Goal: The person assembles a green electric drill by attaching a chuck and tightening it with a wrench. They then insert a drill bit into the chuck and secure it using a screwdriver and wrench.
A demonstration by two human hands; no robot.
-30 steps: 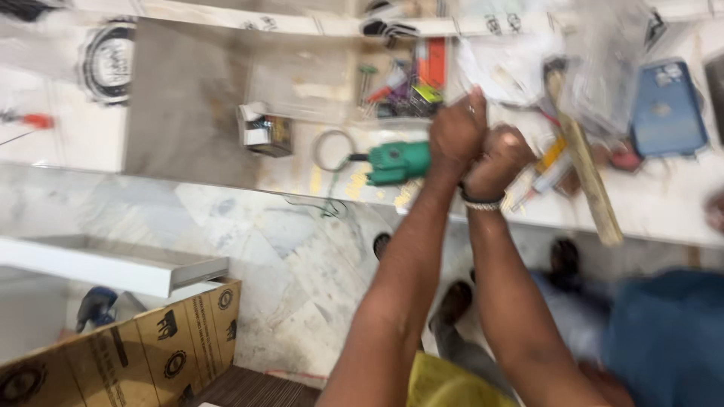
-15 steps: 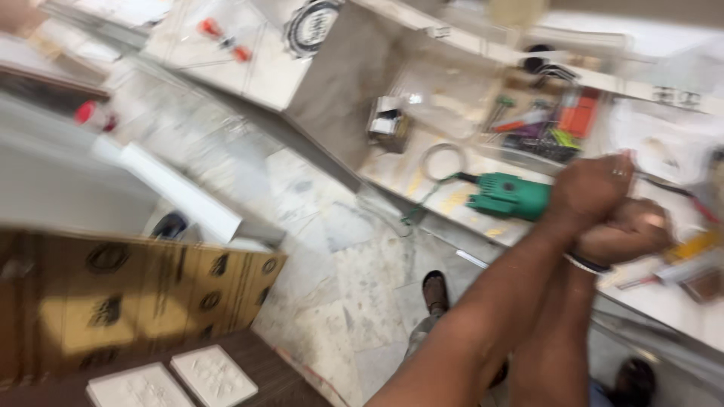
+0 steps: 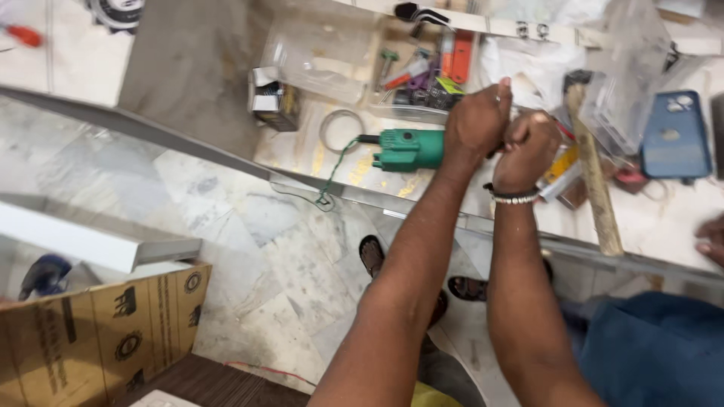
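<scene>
Both our left hand (image 3: pixel 477 120) and right hand (image 3: pixel 528 147) clench the heavy, rigid green grinder (image 3: pixel 407 149), body sticking out at nine o'clock.

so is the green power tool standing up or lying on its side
Lying down. The green power tool rests flat along the light worktop, its cord trailing left, with the left hand gripping its right end beside the right hand.

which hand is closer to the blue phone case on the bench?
Right. The right hand sits just left of the blue phone case; the left hand is farther left, over the green power tool.
</scene>
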